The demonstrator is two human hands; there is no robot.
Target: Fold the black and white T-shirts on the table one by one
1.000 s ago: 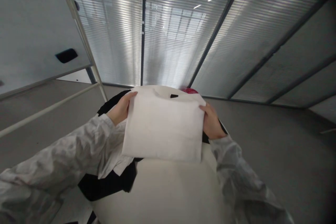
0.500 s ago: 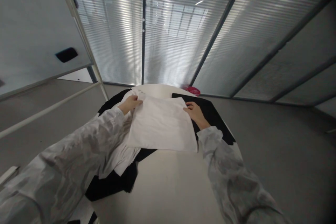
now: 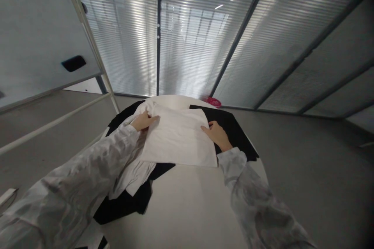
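Observation:
A white, roughly square piece of folded cloth [image 3: 181, 138] lies across the far half of a round white table [image 3: 193, 206]. My left hand [image 3: 144, 121] pinches its left edge near the far corner, the thumb on top and the fingers mostly tucked out of sight. At the right edge, my right hand [image 3: 217, 134] grips the cloth with the thumb over it; its other fingertips are partly hidden. Beneath the left side lies a crumpled white cloth [image 3: 131, 181], partly under my left forearm.
Black fabric [image 3: 238, 134] lies on the table's right side, and more black fabric [image 3: 128, 206] is at the left. Beyond the table are a pink basket [image 3: 214, 102] and a ribbed, translucent wall [image 3: 187, 54]. A white-framed board [image 3: 43, 27] stands at the left.
The far edge of the folded cloth has come down a little and lies flatter. Both hands have shifted slightly towards me along its side edges.

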